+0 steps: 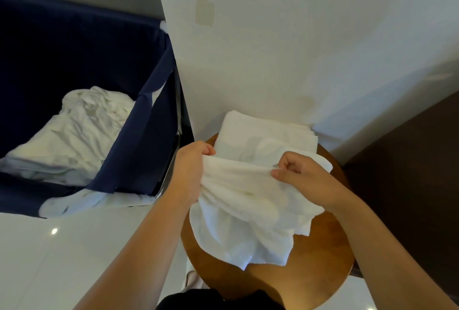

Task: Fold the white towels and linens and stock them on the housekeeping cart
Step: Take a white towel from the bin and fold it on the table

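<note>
Head view. Your left hand (192, 169) grips the upper edge of a white towel (248, 207), fingers curled round the cloth. Your right hand (304, 175) pinches the same edge, thumb against curled fingers. The towel is stretched between both hands and hangs crumpled over a round wooden table (313, 262). A stack of folded towels (263, 130) lies on the table's far side against the white wall (298, 36). To the left, a navy fabric bin (146, 130) holds crumpled white linens (74, 133).
</note>
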Demonstrator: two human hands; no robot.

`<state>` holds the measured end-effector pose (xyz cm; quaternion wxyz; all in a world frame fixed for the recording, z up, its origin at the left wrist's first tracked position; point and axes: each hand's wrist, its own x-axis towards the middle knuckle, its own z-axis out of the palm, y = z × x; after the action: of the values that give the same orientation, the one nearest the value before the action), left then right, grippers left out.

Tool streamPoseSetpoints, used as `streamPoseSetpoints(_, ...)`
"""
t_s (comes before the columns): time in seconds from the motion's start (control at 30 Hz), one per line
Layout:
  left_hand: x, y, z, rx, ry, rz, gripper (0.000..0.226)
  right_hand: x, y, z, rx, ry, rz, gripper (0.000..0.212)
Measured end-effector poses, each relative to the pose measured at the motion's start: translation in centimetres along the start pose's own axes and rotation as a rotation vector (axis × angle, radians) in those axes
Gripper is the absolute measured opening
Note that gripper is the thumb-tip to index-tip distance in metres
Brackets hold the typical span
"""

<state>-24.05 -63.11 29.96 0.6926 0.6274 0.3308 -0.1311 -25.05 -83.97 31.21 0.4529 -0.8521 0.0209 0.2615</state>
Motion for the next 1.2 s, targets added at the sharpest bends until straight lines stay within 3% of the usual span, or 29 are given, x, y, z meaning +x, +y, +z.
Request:
streamPoseSetpoints(0.07, 0.1, -0.1, 0.0, 0.013, 0.008, -0.005, 0.02, -0.1, -0.1, -0.1, 0.052, -0.038, 0.035, 0.02)
streamPoseSetpoints(0.2, 0.3, -0.3, 0.2, 0.044, 0.012, 0.027, 0.021, 0.2, 0.2, 0.2, -0.132, -0.168, 0.035, 0.019)
streamPoseSetpoints(0.4, 0.1, -0.4, 0.1, 0.047, 0.014, 0.046, 0.02, 1.2, 1.2, 1.0, -0.553, -0.102, -0.021, 0.012)
streamPoseSetpoints(0.5, -0.1, -0.4, 0.0, 0.053, 0.004, 0.052, 0.021, 1.6, 1.6, 1.2, -0.745, 0.016, -0.03, 0.03)
streamPoseSetpoints(0.57, -0.3, -0.5, -0.1, 0.058, -0.019, 0.066, 0.021, 1.8, 1.8, 1.4, -0.805, 0.105, -0.062, 0.032)
streamPoseSetpoints(0.73, -0.8, -0.5, -0.4, 0.061, -0.112, 0.113, 0.014, 3.1, 3.0, 2.2, -0.866, 0.049, -0.056, 0.037)
streamPoseSetpoints(0.83, -1.0, -0.5, -0.6, 0.084, -0.184, 0.116, 0.015, 4.1, 3.4, 2.8, -0.86, 0.119, -0.088, 0.036)
streamPoseSetpoints(0.93, -0.7, -0.8, -1.1, 0.104, -0.214, 0.111, 0.016, 4.9, 3.6, 3.1, -0.726, 0.325, -0.135, 0.031)
streamPoseSetpoints(1.07, -0.2, -1.6, -2.4, 0.186, -0.267, 0.218, 0.04, 4.9, 3.0, 2.9, -0.218, 0.513, -0.064, 0.023)
streamPoseSetpoints(1.13, -0.1, -1.9, -3.1, 0.333, -0.309, 0.312, 0.061, 4.6, 2.9, 3.0, -0.18, 0.518, -0.085, 0.022)
streamPoseSetpoints(1.2, 0.1, -2.0, -3.8, 0.466, -0.324, 0.334, 0.064, 4.2, 3.0, 3.0, -0.179, 0.529, -0.126, 0.022)
